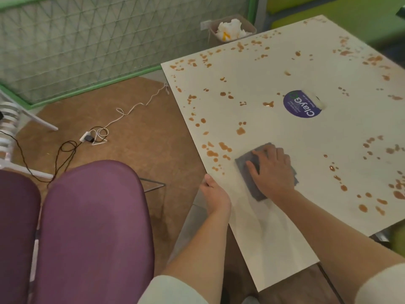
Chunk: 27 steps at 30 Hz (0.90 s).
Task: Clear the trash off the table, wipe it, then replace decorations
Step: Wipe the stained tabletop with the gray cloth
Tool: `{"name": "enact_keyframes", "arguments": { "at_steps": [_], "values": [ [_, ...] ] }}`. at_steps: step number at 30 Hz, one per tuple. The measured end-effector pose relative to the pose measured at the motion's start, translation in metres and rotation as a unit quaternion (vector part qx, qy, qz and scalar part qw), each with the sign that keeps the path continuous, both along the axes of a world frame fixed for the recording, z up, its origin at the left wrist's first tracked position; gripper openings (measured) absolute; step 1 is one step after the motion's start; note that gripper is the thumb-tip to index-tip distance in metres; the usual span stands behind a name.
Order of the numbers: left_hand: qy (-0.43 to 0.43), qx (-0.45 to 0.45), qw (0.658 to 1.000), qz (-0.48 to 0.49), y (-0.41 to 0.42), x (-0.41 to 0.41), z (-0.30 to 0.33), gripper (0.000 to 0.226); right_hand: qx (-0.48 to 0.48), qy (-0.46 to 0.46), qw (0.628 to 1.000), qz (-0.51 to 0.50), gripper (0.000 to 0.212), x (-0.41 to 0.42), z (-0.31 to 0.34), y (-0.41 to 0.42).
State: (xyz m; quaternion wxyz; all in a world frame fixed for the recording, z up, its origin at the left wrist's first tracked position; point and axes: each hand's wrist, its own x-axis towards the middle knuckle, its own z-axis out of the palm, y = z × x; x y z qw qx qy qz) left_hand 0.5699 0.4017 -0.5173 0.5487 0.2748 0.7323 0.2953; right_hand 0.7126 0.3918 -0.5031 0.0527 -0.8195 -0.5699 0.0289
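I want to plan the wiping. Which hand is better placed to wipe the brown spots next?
The right hand: it already presses the grey cloth beside the brown spots. The left hand grips the table edge.

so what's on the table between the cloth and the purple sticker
In the head view, brown spill spots dot the white table between the grey cloth under the right hand and the purple round sticker.

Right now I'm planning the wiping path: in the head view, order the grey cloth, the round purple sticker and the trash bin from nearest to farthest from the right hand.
1. Grey cloth: directly under the right hand, near the table's left edge.
2. Purple sticker: mid-table, beyond the hand.
3. Trash bin: on the floor past the table's far corner.
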Motion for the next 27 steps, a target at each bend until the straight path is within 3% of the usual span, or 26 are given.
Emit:
{"name": "enact_keyframes", "arguments": {
  "at_steps": [4,7,9,12,15,18,21,24,27],
  "values": [
    [-0.031,0.005,0.999,-0.034,0.015,-0.017,0.009,0.053,0.048,0.103,0.993,-0.031,0.047,-0.045,-0.005,-0.001],
    [-0.065,0.011,0.997,-0.048,0.044,-0.032,0.011,0.074,0.019,0.122,0.988,0.094,0.046,-0.072,-0.010,-0.015],
    [-0.047,0.001,0.996,-0.078,0.070,-0.042,0.004,0.092,0.009,0.129,0.984,0.118,0.044,-0.057,-0.009,-0.010],
    [-0.036,-0.022,0.991,-0.131,0.106,-0.052,0.010,0.063,0.042,0.103,0.994,0.004,0.050,-0.031,-0.016,0.019],
    [-0.019,-0.024,0.984,-0.174,0.136,-0.057,0.017,0.052,0.062,0.135,0.983,-0.112,0.053,-0.044,-0.011,0.051],
    [-0.009,-0.017,0.980,-0.199,0.155,-0.056,0.014,0.048,0.045,0.173,0.983,-0.044,0.051,-0.087,-0.011,0.050],
    [-0.025,-0.033,0.978,-0.204,0.165,-0.056,0.007,0.034,0.059,0.120,0.989,0.063,0.039,-0.090,-0.017,0.036],
    [-0.021,-0.045,0.979,-0.195,0.170,-0.053,-0.002,0.044,0.069,0.096,0.993,-0.015,0.030,-0.066,-0.024,0.059],
    [-0.023,-0.045,0.982,-0.180,0.174,-0.048,-0.009,0.046,0.081,0.102,0.987,-0.092,0.034,-0.074,-0.025,0.080]
  ]
}}
